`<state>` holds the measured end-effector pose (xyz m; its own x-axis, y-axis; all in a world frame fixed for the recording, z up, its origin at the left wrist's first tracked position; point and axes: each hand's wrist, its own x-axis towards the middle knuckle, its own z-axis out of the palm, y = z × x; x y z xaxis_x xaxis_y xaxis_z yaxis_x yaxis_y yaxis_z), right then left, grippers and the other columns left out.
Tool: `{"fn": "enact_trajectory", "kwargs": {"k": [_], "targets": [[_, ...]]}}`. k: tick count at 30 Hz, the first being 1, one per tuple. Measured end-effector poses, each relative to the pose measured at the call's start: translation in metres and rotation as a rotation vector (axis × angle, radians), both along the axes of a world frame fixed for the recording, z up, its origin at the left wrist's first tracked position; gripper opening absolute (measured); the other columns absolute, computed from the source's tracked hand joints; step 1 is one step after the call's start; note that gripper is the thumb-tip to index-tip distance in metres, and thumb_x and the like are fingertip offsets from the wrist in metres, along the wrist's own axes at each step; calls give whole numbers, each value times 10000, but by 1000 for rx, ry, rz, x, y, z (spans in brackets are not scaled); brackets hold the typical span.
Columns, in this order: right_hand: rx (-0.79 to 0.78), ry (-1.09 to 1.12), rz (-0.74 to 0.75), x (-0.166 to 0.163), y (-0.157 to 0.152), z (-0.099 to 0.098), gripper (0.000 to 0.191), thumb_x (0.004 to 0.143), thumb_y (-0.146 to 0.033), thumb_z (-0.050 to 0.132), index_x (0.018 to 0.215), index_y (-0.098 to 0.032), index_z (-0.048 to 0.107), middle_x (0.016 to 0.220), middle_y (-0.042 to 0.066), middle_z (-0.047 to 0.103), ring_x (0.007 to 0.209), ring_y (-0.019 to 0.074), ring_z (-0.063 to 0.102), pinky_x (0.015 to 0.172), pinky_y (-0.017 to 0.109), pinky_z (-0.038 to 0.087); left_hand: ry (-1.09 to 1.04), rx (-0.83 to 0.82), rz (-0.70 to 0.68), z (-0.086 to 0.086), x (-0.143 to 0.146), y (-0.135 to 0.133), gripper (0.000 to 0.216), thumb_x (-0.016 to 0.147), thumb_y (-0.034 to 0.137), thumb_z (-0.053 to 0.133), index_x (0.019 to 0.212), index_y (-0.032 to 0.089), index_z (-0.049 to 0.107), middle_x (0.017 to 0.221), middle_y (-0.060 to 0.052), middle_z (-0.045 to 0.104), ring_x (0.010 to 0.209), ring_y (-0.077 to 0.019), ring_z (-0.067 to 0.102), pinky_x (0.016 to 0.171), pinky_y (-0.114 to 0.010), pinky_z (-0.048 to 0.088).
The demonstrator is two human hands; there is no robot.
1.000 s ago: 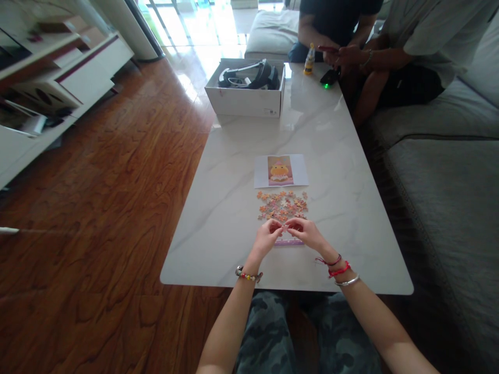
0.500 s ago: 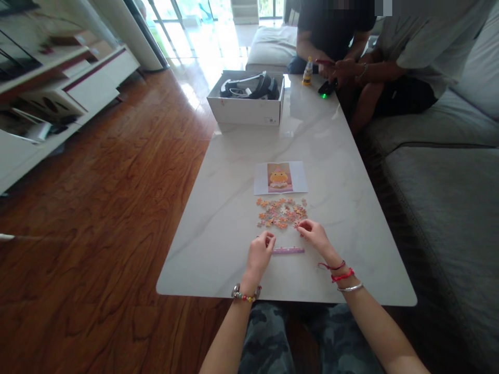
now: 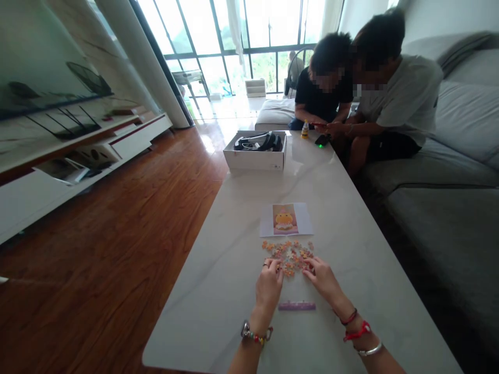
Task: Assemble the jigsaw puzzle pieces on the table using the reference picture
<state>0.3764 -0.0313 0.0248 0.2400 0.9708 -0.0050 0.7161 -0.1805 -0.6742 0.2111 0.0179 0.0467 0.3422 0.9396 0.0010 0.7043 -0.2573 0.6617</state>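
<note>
Loose jigsaw puzzle pieces point(image 3: 289, 254), orange and pink, lie in a pile on the white marbled table point(image 3: 218, 270). My left hand point(image 3: 268, 284) is at the pile's near left edge, fingers pinched together; what they hold is hidden. At the near right edge, my right hand point(image 3: 324, 278) has its thumb and fingers closed around a puzzle piece point(image 3: 311, 268), partly covered by the fingertips. Between my wrists lies a joined purple strip of puzzle pieces point(image 3: 297, 306). Beyond the pile is a printed sheet point(image 3: 304, 221) with a picture of a yellow figure.
An open white box point(image 3: 253, 161) with a black headset point(image 3: 259, 141) stands at the table's far end. Past it are a small yellow-labelled bottle point(image 3: 304, 130) and a black device with a green light point(image 3: 322, 141). Two people sit on the grey sofa point(image 3: 436, 166) at right.
My view has tilted up, showing more of the room. Both hands have reached forward to the pile's near edge, the left hand leaving the purple strip's left end.
</note>
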Motion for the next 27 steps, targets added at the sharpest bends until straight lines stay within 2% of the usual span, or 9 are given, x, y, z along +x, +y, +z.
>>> {"fn": "enact_trajectory", "kwargs": {"k": [4, 7, 11, 13, 15, 18, 22, 27], "targets": [[-59, -95, -15, -8, -6, 3, 105, 713, -152, 495, 765, -204, 571, 815, 51, 572, 685, 159, 573, 618, 245, 414, 30, -18, 10, 1, -3, -9, 183, 763, 216, 428, 896, 207, 554, 949, -60, 540, 744, -153, 563, 662, -261, 427], [-2, -14, -49, -10, -8, 4, 70, 721, -172, 492, 700, -196, 554, 762, 49, 578, 677, 166, 562, 617, 261, 414, -1, -51, 4, 0, -7, -16, 179, 744, 198, 443, 880, 207, 559, 938, -54, 546, 698, -138, 562, 664, -268, 430], [9, 396, -92, -7, -4, 9, 149, 711, -320, 535, 664, -180, 553, 593, 19, 567, 529, 145, 526, 520, 264, 417, -200, -124, -18, 0, -5, -19, 148, 743, 242, 460, 839, 188, 559, 904, -51, 566, 640, -115, 549, 695, -290, 436], [-10, 615, -119, -6, -2, 13, 228, 679, -394, 563, 691, -166, 562, 550, 4, 554, 453, 121, 490, 444, 247, 397, -360, -258, -31, 1, 1, -18, 183, 745, 295, 465, 854, 172, 546, 866, -51, 581, 614, -109, 551, 614, -264, 450], [-13, 737, -117, -7, 0, 20, 282, 633, -426, 600, 706, -154, 574, 548, 0, 557, 437, 106, 475, 418, 235, 386, -510, -434, -32, 3, 8, -17, 247, 737, 340, 475, 899, 160, 522, 817, -49, 593, 576, -106, 552, 474, -213, 419], [-14, 782, -56, -8, -2, 32, 305, 598, -420, 634, 726, -145, 600, 606, 16, 589, 483, 102, 493, 450, 233, 409, -650, -582, -14, 8, 18, -16, 293, 704, 359, 514, 903, 144, 508, 740, -38, 593, 533, -94, 537, 377, -164, 335], [-32, 789, -2, -9, -7, 44, 290, 615, -397, 627, 761, -146, 618, 674, 31, 613, 524, 99, 507, 477, 231, 423, -700, -586, 9, 12, 20, -17, 262, 669, 342, 557, 835, 142, 523, 714, -33, 598, 534, -87, 531, 393, -161, 337], [-58, 802, -14, -11, -12, 45, 327, 606, -378, 634, 835, -146, 609, 654, 19, 605, 517, 96, 501, 474, 229, 415, -684, -597, 10, 14, 13, -22, 247, 655, 345, 570, 809, 155, 534, 684, -18, 607, 546, -92, 537, 444, -181, 381]]}}
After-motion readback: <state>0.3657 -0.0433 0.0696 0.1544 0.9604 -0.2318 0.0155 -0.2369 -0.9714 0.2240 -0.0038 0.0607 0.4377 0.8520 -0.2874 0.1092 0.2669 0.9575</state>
